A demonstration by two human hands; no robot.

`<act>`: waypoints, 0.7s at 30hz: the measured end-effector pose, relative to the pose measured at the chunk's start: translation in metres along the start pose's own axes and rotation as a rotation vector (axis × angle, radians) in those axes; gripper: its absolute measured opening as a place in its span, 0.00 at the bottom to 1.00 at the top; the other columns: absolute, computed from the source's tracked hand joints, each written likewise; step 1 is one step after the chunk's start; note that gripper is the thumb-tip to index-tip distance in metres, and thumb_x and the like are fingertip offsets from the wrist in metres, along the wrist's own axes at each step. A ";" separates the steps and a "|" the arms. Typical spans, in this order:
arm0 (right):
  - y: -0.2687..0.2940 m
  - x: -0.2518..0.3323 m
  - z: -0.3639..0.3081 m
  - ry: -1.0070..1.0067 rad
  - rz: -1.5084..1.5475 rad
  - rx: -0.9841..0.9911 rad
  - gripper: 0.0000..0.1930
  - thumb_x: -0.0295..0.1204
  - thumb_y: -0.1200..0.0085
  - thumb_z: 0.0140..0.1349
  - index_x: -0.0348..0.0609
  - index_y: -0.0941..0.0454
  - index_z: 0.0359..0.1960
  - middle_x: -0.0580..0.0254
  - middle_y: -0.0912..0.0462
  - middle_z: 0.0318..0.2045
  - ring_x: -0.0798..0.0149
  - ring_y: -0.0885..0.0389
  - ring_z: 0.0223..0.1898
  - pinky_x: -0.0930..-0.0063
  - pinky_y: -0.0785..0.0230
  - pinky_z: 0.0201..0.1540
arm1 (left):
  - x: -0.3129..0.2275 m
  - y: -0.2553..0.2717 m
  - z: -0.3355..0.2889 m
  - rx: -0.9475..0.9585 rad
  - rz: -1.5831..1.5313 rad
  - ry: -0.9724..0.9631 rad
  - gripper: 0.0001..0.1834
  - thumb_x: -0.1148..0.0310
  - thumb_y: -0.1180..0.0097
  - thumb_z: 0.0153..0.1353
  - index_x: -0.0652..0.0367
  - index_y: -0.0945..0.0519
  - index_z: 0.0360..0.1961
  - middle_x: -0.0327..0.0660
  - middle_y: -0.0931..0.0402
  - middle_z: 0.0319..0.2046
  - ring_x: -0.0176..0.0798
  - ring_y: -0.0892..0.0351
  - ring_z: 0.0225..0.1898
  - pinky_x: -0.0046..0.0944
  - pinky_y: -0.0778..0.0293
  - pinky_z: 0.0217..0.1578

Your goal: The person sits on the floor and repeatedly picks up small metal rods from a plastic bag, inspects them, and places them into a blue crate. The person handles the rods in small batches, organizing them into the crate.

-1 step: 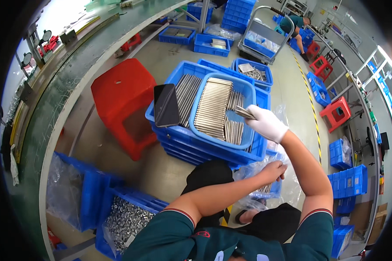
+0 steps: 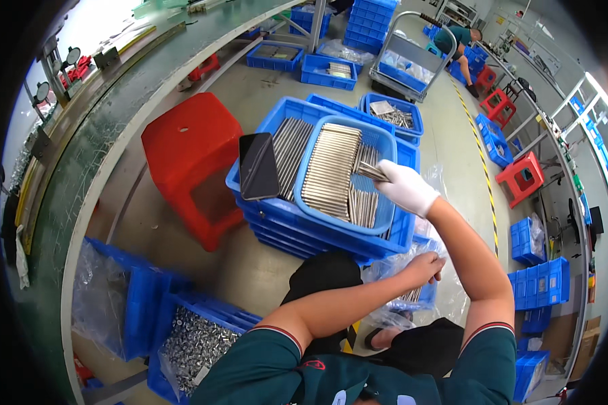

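My right hand (image 2: 407,188), in a white glove, is closed on a few metal rods (image 2: 371,172). It holds them over the right side of a light blue tray (image 2: 392,209). Inside that tray lie a long stack of silvery rods (image 2: 330,169) and shorter groups beside it. The tray rests on a stack of blue crates (image 2: 287,226); darker, longer rods (image 2: 291,150) lie to its left. Bare and curled, my left hand (image 2: 425,267) hangs above a plastic-lined blue bin (image 2: 426,297) that has rods in it. Whatever its fingers may hold is hidden.
A black phone (image 2: 258,165) leans on the crate's left edge. Left of it stands a red stool (image 2: 192,145), beside a long green bench (image 2: 125,94). A bin of small metal parts (image 2: 196,341) sits at lower left. Behind are a trolley (image 2: 407,64) and a bending person (image 2: 456,44).
My right hand has shifted slightly left with the rods, bringing them further over the light blue tray. My left hand looks unmoved.
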State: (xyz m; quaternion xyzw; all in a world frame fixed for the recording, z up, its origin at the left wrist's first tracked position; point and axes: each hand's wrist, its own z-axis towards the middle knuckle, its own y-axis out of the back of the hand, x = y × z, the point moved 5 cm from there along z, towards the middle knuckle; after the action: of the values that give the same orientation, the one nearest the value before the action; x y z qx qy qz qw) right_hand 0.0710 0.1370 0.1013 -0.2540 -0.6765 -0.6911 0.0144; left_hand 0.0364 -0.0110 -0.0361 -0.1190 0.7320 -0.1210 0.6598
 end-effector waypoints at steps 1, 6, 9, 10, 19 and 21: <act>-0.008 0.000 0.020 0.012 -0.026 -0.002 0.09 0.30 0.54 0.57 0.39 0.30 0.36 0.40 0.24 0.34 0.41 0.25 0.40 0.56 0.33 0.43 | 0.000 0.005 0.000 0.002 -0.006 -0.004 0.15 0.60 0.55 0.66 0.62 0.27 0.30 0.39 0.25 0.22 0.29 0.29 0.22 0.30 0.31 0.25; -0.029 -0.006 0.091 0.019 -0.135 -0.101 0.11 0.27 0.58 0.56 0.38 0.28 0.38 0.42 0.22 0.39 0.44 0.24 0.45 0.58 0.33 0.48 | -0.001 0.011 -0.001 -0.009 -0.090 -0.065 0.16 0.61 0.55 0.65 0.64 0.26 0.32 0.41 0.25 0.22 0.33 0.28 0.20 0.33 0.31 0.23; -0.034 -0.008 0.114 -0.034 -0.144 -0.080 0.13 0.25 0.59 0.55 0.38 0.27 0.41 0.44 0.22 0.43 0.46 0.24 0.48 0.59 0.33 0.50 | -0.001 0.011 0.002 -0.021 -0.096 -0.067 0.14 0.64 0.55 0.63 0.66 0.24 0.34 0.42 0.25 0.22 0.36 0.27 0.21 0.35 0.30 0.23; -0.035 -0.005 0.119 -0.032 -0.141 -0.084 0.13 0.25 0.58 0.54 0.39 0.27 0.41 0.44 0.22 0.43 0.47 0.24 0.48 0.59 0.33 0.50 | 0.001 0.011 0.004 -0.027 -0.110 -0.066 0.14 0.65 0.55 0.62 0.66 0.24 0.34 0.42 0.25 0.23 0.36 0.27 0.21 0.36 0.30 0.24; -0.046 0.000 0.141 0.066 -0.195 -0.162 0.16 0.25 0.53 0.52 0.41 0.24 0.44 0.46 0.22 0.42 0.48 0.25 0.47 0.59 0.32 0.50 | 0.006 0.012 0.014 -0.240 -0.097 -0.426 0.09 0.69 0.51 0.56 0.65 0.23 0.28 0.42 0.25 0.21 0.32 0.29 0.22 0.36 0.34 0.22; -0.046 0.001 0.139 0.109 -0.229 -0.159 0.18 0.25 0.51 0.50 0.41 0.24 0.45 0.47 0.22 0.42 0.49 0.25 0.47 0.60 0.32 0.50 | 0.022 0.016 0.022 -0.150 -0.080 -0.280 0.09 0.69 0.51 0.57 0.65 0.23 0.28 0.42 0.26 0.20 0.33 0.29 0.21 0.36 0.35 0.21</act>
State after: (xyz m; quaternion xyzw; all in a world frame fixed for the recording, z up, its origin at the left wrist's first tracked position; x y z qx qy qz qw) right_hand 0.0992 0.2724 0.0526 -0.1379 -0.6425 -0.7523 -0.0478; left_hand 0.0562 -0.0038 -0.0638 -0.2126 0.6345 -0.0744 0.7393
